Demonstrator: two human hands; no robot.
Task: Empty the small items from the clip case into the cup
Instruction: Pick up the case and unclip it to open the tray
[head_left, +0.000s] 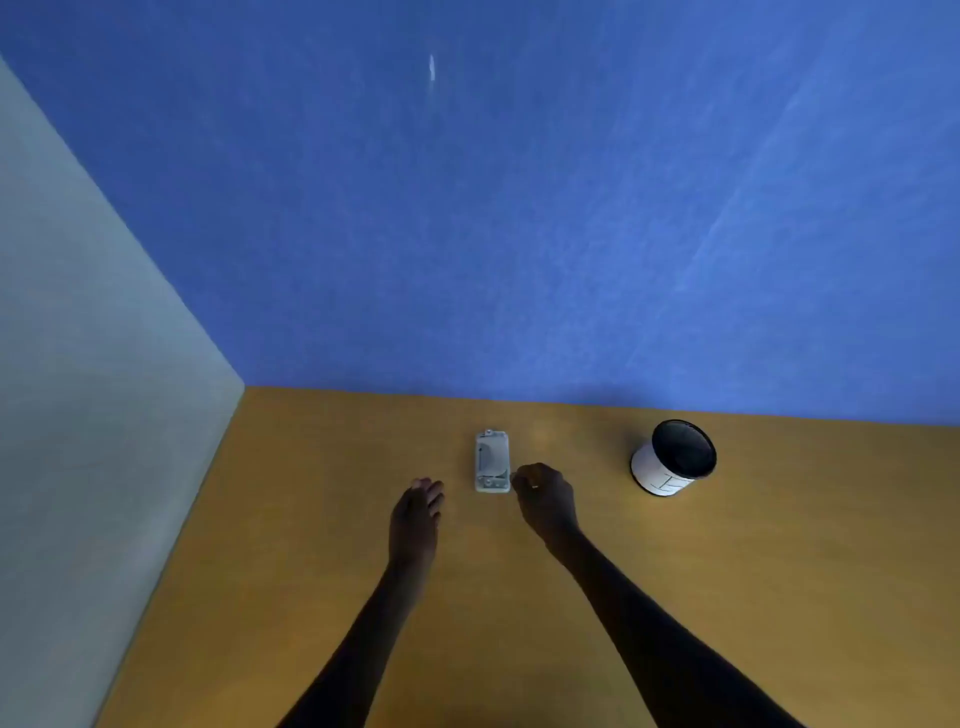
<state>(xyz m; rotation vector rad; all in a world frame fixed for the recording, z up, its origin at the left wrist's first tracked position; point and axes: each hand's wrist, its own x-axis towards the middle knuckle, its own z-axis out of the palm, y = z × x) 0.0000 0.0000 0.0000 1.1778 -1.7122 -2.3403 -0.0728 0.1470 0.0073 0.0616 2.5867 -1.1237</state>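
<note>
On the table (519, 597), with the clip case as your landmark:

Clip case (492, 461): one, pale grey, a small upright rectangle lying flat on the orange-brown top, its long side running away from you; you can see a darker panel on its upper face and small round fittings at the near and far ends.
Case contents: you cannot make out any small items; whether the lid is shut or open is too blurred to tell.
Cup (674, 457): one, well to the right of the clip case, white wall with faint lines, dark rim and dark inside, its mouth tipped toward you by the wide lens; what it holds cannot be seen.
Your right hand (545, 496): just right of the clip case's near corner, fingers curled in loosely, fingertips at or almost at the case edge; you have hold of nothing that shows.
Your left hand (418, 512): near the clip case on its left, apart from it, fingers straight and together, palm down, empty.
Forearms: two, both cut off by the bottom edge.
Walls: blue behind the clip case, grey-green to its left.
</note>
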